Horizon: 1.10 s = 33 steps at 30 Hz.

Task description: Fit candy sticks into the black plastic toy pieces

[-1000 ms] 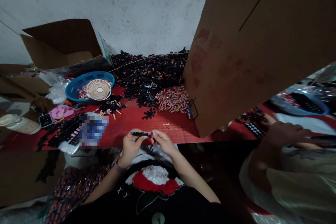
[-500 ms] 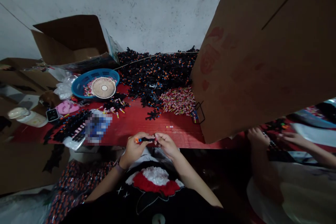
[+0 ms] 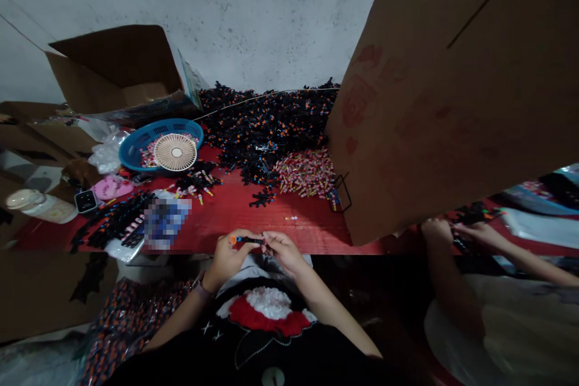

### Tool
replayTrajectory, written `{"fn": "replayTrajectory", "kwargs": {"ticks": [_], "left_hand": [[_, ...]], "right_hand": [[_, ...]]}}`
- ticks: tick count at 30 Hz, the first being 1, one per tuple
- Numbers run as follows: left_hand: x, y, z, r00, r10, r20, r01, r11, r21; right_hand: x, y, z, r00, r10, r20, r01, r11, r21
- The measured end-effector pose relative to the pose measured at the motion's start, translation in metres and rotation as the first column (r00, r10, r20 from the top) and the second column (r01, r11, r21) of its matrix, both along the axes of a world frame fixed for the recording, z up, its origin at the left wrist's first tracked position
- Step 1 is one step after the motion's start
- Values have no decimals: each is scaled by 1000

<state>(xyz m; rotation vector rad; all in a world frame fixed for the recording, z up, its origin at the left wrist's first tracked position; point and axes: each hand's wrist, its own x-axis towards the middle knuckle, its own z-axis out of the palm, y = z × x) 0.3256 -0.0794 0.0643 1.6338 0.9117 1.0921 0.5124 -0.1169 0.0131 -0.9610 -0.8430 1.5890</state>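
At the front edge of the red table [image 3: 230,217], my left hand [image 3: 227,260] is closed on a small black toy piece [image 3: 250,240] with an orange and blue end. That coloured end points left. My right hand [image 3: 286,254] pinches at the other end of the piece; whatever lies between those fingertips is too small to make out. Just beyond the hands lies a tiny yellow and white piece [image 3: 291,218]. A few similar black pieces [image 3: 262,197] rest farther back, beside a heap of small pink and yellow pieces [image 3: 307,172].
A large pile of black pieces [image 3: 266,114] lies along the wall. On the left are a blue basket [image 3: 131,148], a round fan [image 3: 175,152], an open carton [image 3: 122,72] and a bottle [image 3: 43,206]. Tall cardboard [image 3: 434,102] stands right; beyond it, another person's hands [image 3: 456,232] handle pieces.
The whole view has shifted slightly. My hands stay together around the black toy piece, with small finger movements. The other person's hands have moved closer together.
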Motion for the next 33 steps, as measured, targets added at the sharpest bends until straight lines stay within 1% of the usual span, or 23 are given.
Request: {"fn": "replayTrajectory", "kwargs": {"ticks": [4,8,11,13,16,18,20,21,22,24,25,26,27,28,29,30,31,32,33], "left_hand": [[2,0,-1,1000,-18,2,18,1000,-12],[4,-2,-4,998,-47,-34,45,998,-38],[7,-2,-3,996,-72,-51,68,996,-63],[8,0,-1,994,-86,-61,83,996,-43],[9,5,3,991,-107,-78,110,993,45],[9,7,2,990,-101,-96,110,990,91],[10,8,-5,990,-74,-122,85,992,89],[10,8,-10,990,-52,-131,62,996,71],[10,9,-17,991,-28,-130,34,999,41],[9,16,-34,997,27,-74,-31,998,-53],[7,23,-42,997,63,-35,-67,992,-111],[3,33,-49,994,107,-11,-107,980,-168],[-2,47,-55,987,158,-26,-160,964,-211],[-10,64,-58,971,214,-108,-234,945,-227],[-18,84,-59,935,268,-232,-318,924,-213],[-28,106,-58,864,319,-389,-405,900,-161],[-39,130,-54,762,360,-538,-473,877,-85],[-48,153,-49,689,395,-608,-516,856,-29],[-57,176,-42,636,424,-644,-541,841,19]], "right_hand": [[2,-2,-1,1000,-16,14,16,1000,11],[1,-3,-7,998,-54,36,53,998,34],[-2,-2,-11,996,-90,28,89,995,45],[-4,-1,-13,992,-126,25,125,991,54],[-7,2,-14,983,-181,40,179,982,56],[-9,3,-13,976,-206,65,202,978,56],[-11,3,-14,970,-229,88,224,973,59],[-13,3,-15,970,-225,94,220,974,58],[-14,4,-18,974,-207,96,203,978,53],[-11,6,-26,983,-146,112,143,989,41],[-7,9,-31,982,-121,144,117,992,40],[-1,13,-38,972,-126,199,119,992,48],[8,18,-47,947,-170,272,157,985,67],[19,24,-55,904,-242,353,222,970,96],[32,31,-64,839,-331,432,302,943,136],[46,37,-74,766,-412,494,376,910,175],[60,44,-82,704,-464,538,426,882,203],[72,50,-90,661,-489,569,453,865,216],[83,55,-97,634,-494,595,464,858,219]]}}
